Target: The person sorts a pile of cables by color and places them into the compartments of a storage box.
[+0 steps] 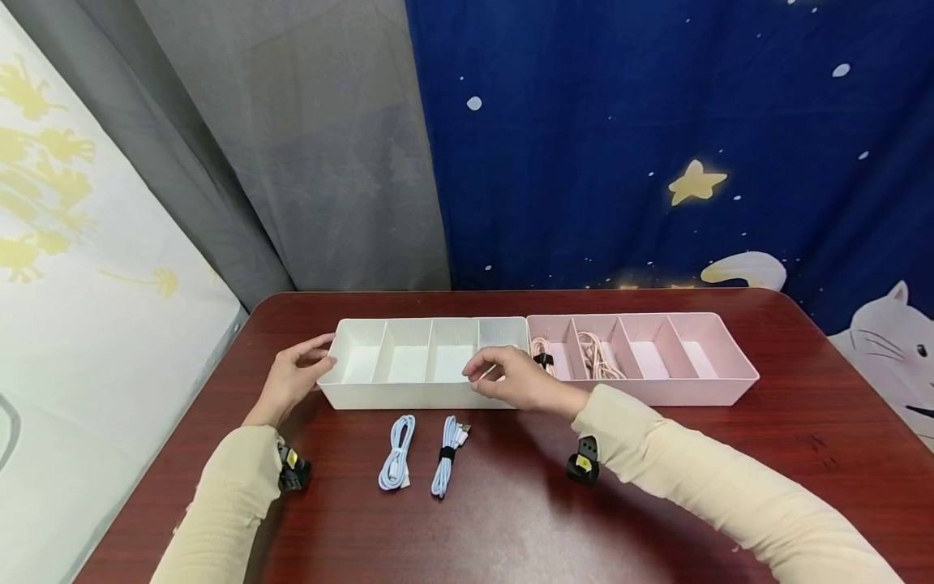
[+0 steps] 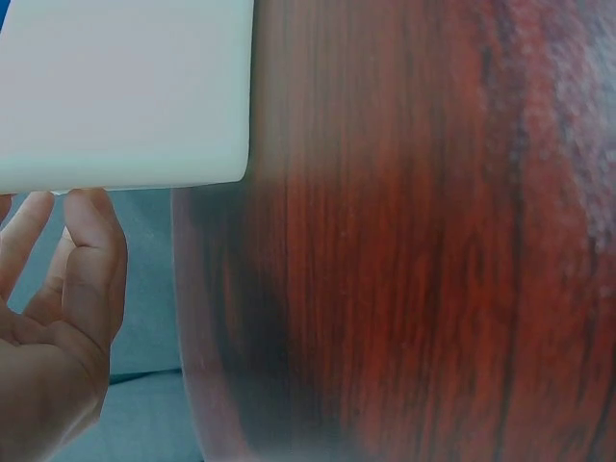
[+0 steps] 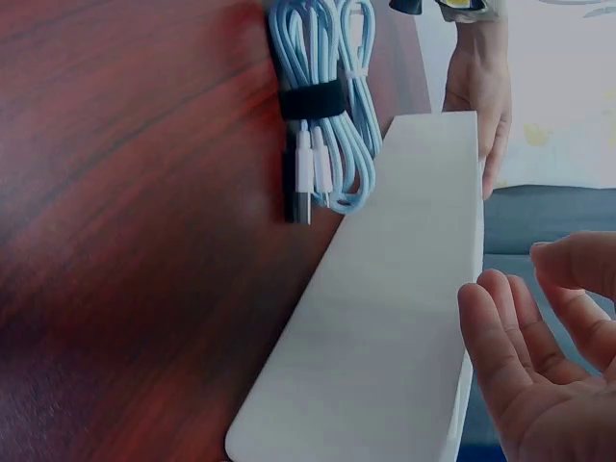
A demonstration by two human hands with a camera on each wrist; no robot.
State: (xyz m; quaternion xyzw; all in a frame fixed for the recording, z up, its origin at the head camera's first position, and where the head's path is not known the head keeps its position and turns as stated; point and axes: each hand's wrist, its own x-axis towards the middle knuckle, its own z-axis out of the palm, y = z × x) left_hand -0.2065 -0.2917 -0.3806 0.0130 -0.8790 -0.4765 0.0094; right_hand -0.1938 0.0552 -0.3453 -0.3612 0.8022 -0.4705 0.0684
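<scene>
A white divided organizer box (image 1: 401, 396) stands on the table, its compartments facing up. My left hand (image 1: 290, 377) is at its left end; in the left wrist view the fingertips meet the edge of the box (image 2: 125, 96). Over the box's front rim, near its right end, hovers my right hand (image 1: 514, 380), fingers bent loosely and holding nothing. It hides part of the right compartments. Two coiled light-blue charging cables lie in front of the box: a left one (image 1: 396, 458) and a right one (image 1: 443, 470) bound with a black strap.
A pink divided box (image 1: 686, 392) adjoins the white one on the right. Coiled pink cables (image 1: 600, 361) lie in its two left compartments, one bundle with a black strap. Behind the wooden table (image 1: 481, 535) hang grey and blue curtains (image 1: 584, 162).
</scene>
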